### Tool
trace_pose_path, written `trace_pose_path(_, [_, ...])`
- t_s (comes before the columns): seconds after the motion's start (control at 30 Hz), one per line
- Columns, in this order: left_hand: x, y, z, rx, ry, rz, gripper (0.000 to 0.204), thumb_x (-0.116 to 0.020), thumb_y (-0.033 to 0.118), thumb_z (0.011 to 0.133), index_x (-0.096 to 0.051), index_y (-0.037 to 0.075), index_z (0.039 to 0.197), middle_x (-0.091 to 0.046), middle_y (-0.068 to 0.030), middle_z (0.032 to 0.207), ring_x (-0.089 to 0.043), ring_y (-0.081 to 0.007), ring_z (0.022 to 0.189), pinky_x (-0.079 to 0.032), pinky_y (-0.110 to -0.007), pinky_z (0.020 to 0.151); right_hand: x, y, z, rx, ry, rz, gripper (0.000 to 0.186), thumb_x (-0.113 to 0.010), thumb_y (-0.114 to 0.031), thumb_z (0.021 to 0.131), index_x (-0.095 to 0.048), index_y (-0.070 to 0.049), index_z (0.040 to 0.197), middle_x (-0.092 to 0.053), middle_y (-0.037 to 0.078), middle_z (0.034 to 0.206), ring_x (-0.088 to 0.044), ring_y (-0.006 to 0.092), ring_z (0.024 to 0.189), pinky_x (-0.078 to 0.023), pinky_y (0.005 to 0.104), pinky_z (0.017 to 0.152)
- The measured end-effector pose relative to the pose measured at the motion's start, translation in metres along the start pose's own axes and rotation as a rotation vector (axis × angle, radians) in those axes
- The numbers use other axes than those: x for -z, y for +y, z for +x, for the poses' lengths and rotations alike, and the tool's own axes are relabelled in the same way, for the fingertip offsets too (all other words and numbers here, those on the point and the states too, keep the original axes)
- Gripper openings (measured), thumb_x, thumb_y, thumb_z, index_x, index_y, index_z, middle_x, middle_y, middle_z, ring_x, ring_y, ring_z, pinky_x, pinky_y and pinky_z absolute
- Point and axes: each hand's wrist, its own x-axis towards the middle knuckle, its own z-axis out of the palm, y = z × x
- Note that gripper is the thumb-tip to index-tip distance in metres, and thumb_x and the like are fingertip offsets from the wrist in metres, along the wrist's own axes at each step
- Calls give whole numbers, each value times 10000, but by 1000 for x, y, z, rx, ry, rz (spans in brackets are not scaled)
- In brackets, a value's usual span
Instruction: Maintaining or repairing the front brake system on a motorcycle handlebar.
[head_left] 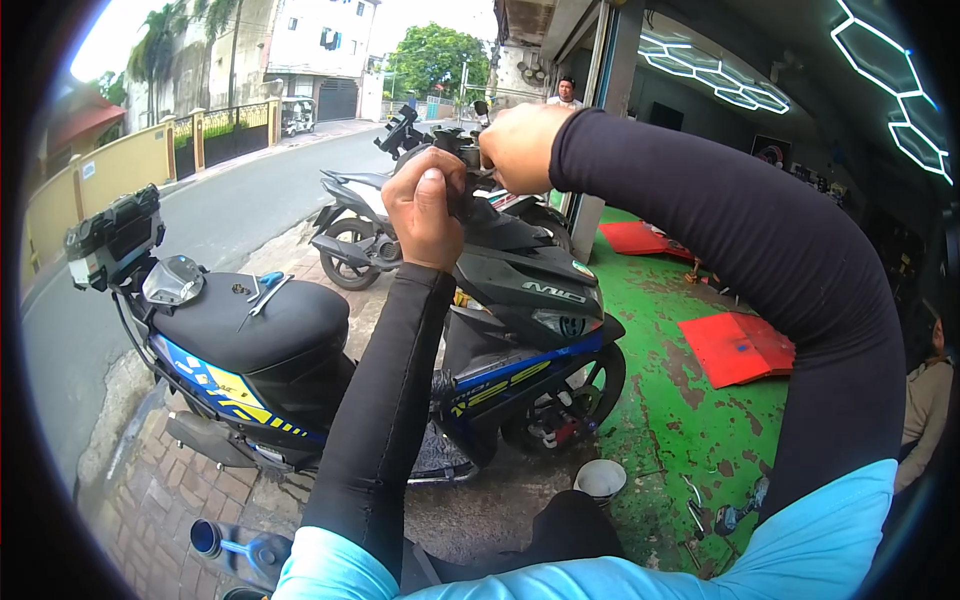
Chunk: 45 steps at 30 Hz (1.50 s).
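Both hands are raised at the handlebar area of a dark scooter [530, 283] with blue and yellow trim. My left hand [428, 205] is closed in a fist, thumb upward, against a dark part there; what it grips is mostly hidden. My right hand [522, 143] is closed just beyond it, fingers curled down toward the same spot, their hold out of sight. On the scooter's black seat [265, 318] lie a silver wrench [268, 293], a blue-handled tool [270, 279], a clear curved cover [174, 281] and small dark parts.
A white bucket [601, 480] stands by the front wheel. Red ramp-like panels [737, 350] rest on the green floor [655, 420], with loose tools [695, 508] nearer me. Blue bottles [240, 550] stand lower left. Another scooter [350, 220] is parked beyond; a person [565, 92] stands behind.
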Motion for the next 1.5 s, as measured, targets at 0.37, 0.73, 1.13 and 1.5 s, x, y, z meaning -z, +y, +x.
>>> trace_pose_path(0.37, [2,-1,-1,-8,19,-5,424,-477,336,922,-550,-22,707,-546,-54,666,-494,-140,618,-346,-289,571,-8,-26,-17,-46,62,95,195,-670,-142,788,-748,-44,937,-728,201,966,-712,362,965,-562,471,865])
trace_pose_path(0.73, [6,8,-4,15,37,21,352,-421,224,884,-500,-57,686,-559,-115,687,-515,-173,659,-403,-295,650,24,-25,47,86,-353,-241,332,-638,-233,834,-712,38,1011,-735,225,961,-730,333,913,-574,418,786])
trace_pose_path(1.13, [-4,4,2,-46,65,26,426,-482,328,902,-582,-37,706,-554,-58,646,-501,-138,593,-352,-283,556,22,-5,44,12,-286,-3,254,-662,-229,831,-750,4,877,-731,204,835,-723,333,830,-558,426,750])
trace_pose_path(1.5, [-3,3,0,-67,75,26,412,-447,313,898,-549,-28,690,-557,-62,639,-502,-149,583,-353,-290,551,12,29,46,132,-204,132,296,-693,-260,872,-780,-91,1099,-766,137,910,-731,270,856,-560,408,806])
